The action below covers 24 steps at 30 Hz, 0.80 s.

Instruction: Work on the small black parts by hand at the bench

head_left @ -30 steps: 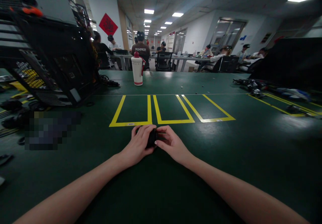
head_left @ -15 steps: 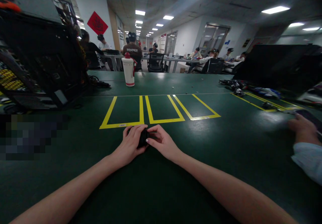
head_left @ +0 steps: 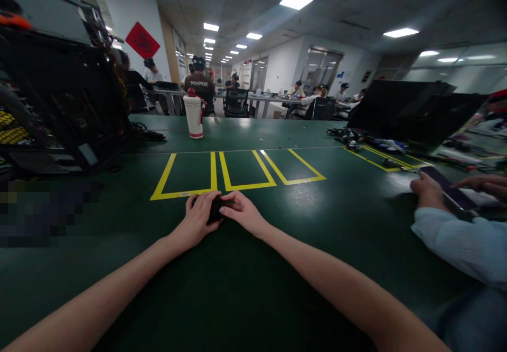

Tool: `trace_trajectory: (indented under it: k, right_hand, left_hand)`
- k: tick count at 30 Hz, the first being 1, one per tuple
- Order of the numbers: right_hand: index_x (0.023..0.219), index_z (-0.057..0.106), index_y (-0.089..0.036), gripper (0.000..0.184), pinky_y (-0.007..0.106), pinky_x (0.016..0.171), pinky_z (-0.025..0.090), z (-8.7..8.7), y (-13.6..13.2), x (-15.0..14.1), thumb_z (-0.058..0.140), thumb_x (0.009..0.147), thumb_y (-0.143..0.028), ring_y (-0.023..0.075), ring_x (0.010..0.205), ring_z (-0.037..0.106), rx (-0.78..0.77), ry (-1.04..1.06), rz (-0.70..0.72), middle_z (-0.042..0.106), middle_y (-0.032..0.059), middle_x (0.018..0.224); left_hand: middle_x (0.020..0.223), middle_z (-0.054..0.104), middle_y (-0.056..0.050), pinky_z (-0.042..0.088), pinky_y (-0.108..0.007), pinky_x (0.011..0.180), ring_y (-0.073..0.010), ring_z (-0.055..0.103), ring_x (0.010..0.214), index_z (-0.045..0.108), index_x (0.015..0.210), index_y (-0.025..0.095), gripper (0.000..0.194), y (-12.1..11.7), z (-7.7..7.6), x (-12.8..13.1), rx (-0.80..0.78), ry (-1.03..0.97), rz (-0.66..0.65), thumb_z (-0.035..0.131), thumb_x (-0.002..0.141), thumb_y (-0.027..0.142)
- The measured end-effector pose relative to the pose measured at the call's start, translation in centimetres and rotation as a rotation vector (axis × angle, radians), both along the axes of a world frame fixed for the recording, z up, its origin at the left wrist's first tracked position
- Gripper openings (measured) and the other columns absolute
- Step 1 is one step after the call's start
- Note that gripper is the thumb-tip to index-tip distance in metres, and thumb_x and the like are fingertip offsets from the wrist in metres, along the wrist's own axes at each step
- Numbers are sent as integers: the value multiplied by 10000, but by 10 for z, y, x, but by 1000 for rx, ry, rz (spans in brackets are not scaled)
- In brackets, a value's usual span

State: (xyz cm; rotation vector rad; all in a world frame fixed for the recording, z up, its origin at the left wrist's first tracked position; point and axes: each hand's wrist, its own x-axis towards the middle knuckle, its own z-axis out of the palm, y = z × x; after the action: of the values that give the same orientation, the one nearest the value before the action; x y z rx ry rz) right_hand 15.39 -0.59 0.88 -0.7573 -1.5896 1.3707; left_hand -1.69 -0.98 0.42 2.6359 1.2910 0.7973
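Note:
A small, dark, rounded object (head_left: 215, 210) rests on the green table (head_left: 253, 288), mostly covered by my fingers, so its kind cannot be made out. My left hand (head_left: 201, 212) is wrapped over it from the left, fingers on top and thumb along the near side. From the right, my right hand (head_left: 242, 212) pinches at its edge with thumb and fingertips. Just beyond my hands, yellow tape (head_left: 214, 170) marks out three frames side by side on the tabletop.
A white cup with a red lid (head_left: 194, 115) stands farther back. At left is an open black computer case (head_left: 67, 98). On the right, a co-worker's hands hold a phone (head_left: 449, 188), near cables (head_left: 350, 140) and a black monitor (head_left: 400, 112). People sit at tables behind.
The view has swung right, bringing a co-worker's arm and phone into sight. My two hands keep the same grip on the dark object.

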Motion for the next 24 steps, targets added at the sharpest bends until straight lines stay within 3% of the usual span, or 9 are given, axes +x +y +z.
trace_trajectory:
  k: [9,14,19,24]
  right_hand:
    - [1032,477,-190,332,370,910,409,6,-6,-2,567,715,-229,169,1004,522,5,-68,-50,534,44,1039]
    - [953,478,-198,320,351,894,422,1,-3,-2,617,665,-197,154,963,546,-9,27,11,544,12,957]
    - [880,497,-193,217,335,830,457,-1,-3,-4,591,689,-231,154,922,554,31,13,-36,526,7,924]
    - [1010,467,-197,327,361,906,411,2,-3,-2,576,701,-202,168,1027,504,12,-46,-58,514,39,1055]
  left_hand:
    - [1198,392,-82,144,-475,984,-232,342,1148,207,1218,214,562,-1,0,0,-14,-11,-1,507,743,224]
    - [1190,399,-81,153,-479,977,-237,354,1136,214,1215,218,564,2,-3,0,-2,-18,0,511,736,225]
    - [1195,401,-78,157,-465,976,-229,359,1133,222,1205,218,563,3,-3,1,10,-21,5,523,729,221]
    - [1208,389,-80,141,-458,987,-223,346,1144,216,1207,217,570,-1,3,1,-24,-20,-8,524,727,203]
